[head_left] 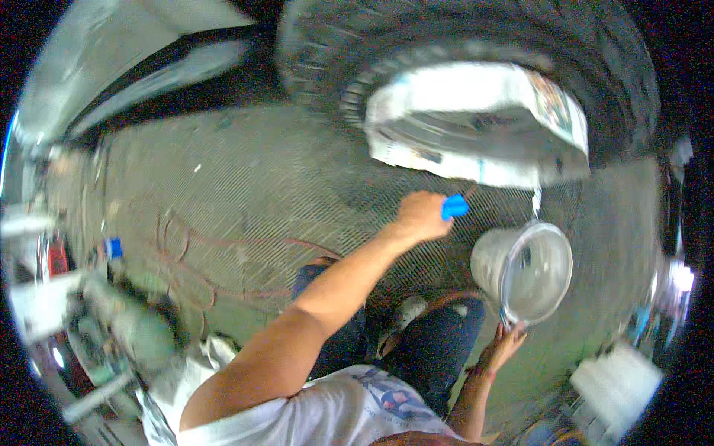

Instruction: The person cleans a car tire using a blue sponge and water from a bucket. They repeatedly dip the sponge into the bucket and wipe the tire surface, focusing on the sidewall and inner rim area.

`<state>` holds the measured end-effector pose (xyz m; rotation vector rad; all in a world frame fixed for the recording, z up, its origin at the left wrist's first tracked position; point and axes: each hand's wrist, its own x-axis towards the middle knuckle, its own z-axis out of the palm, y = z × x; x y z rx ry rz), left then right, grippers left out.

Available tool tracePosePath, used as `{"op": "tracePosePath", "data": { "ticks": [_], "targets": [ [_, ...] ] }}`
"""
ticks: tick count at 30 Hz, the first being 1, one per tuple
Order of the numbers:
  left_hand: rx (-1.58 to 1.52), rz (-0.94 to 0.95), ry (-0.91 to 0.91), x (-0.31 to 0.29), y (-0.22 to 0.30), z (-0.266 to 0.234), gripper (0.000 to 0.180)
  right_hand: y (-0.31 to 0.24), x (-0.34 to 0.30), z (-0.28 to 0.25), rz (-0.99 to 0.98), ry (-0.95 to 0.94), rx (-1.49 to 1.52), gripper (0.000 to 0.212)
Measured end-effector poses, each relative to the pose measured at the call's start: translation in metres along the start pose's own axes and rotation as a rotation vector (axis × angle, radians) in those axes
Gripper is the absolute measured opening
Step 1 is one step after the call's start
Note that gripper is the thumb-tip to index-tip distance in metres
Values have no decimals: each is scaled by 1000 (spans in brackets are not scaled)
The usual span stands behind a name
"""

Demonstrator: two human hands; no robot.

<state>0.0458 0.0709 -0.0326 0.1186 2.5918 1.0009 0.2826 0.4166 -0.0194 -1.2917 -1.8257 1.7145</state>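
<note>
Close beneath me, my left hand [420,215] has its fingers clamped on a blue-handled tool [454,206], reaching toward the paper-masked wheel [476,123] in its tyre [446,37]. My right hand [506,346] has fingers closed on the rim of a clear bucket [524,271] above the grated floor [245,193].

I wear a white short-sleeved T-shirt with a blue print [372,405] at the frame's bottom centre, dark blue jeans [428,346] above it, and bare forearms without sleeves.
</note>
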Motion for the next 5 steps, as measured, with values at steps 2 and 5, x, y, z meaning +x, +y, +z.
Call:
{"op": "tracePosePath", "data": {
  "ticks": [2,5],
  "targets": [
    [-28,-106,126,-33,4,-6,36,-23,22,-36,-46,-181,-274,70],
    [-43,-200,224,-89,-7,-29,37,-110,49,-27,-92,-350,-1090,56]
  ]
}}
